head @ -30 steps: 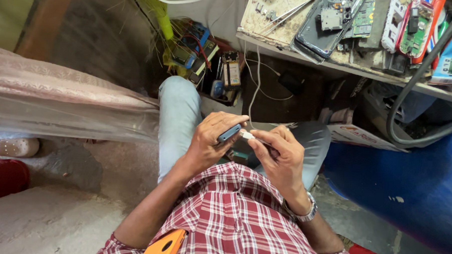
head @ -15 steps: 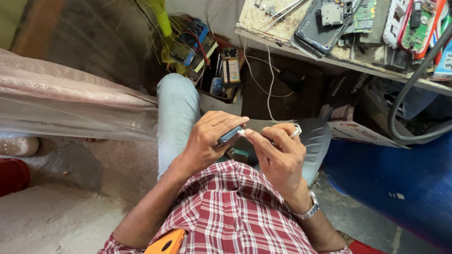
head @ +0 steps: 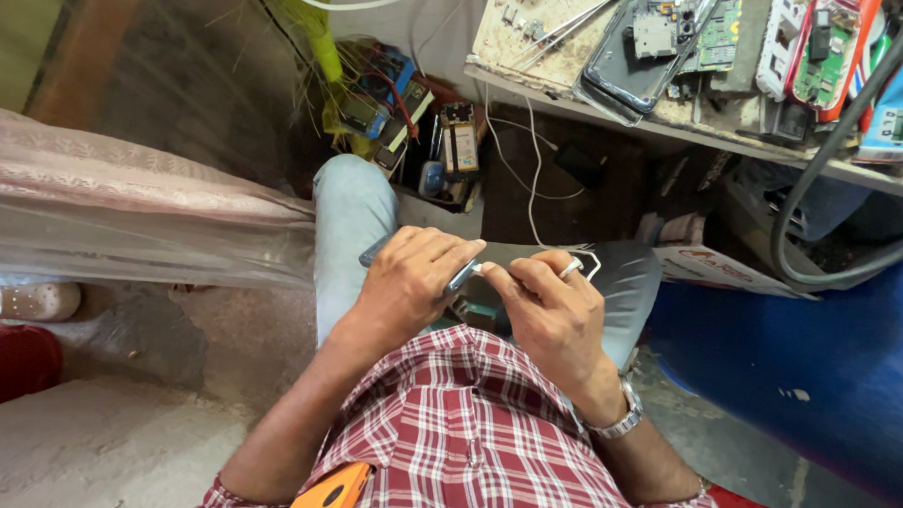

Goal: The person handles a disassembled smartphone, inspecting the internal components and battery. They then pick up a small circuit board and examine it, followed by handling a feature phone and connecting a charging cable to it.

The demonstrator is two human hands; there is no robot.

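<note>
My left hand [head: 410, 288] grips a slim dark phone [head: 461, 276] over my lap, with its edge showing between the fingers. My right hand [head: 550, 308], with a ring and a metal wristwatch [head: 616, 420], pinches a small light part [head: 479, 269] against the phone's edge. Both hands meet above my knees, one in light jeans [head: 347, 230]. What the small part is stays unclear.
A cluttered workbench [head: 676, 122] at the top right holds opened phones [head: 639, 50], circuit boards and tweezers. A grey hose [head: 824, 197] loops beside a blue barrel [head: 828, 367]. Batteries and wires [head: 416, 123] are piled below the bench. A pink cloth [head: 123, 202] lies left; an orange object [head: 328, 495] sits at my shirt.
The view has shifted slightly downward and left. My hands stay together on the phone, and the right fingers have moved a little along its edge.
</note>
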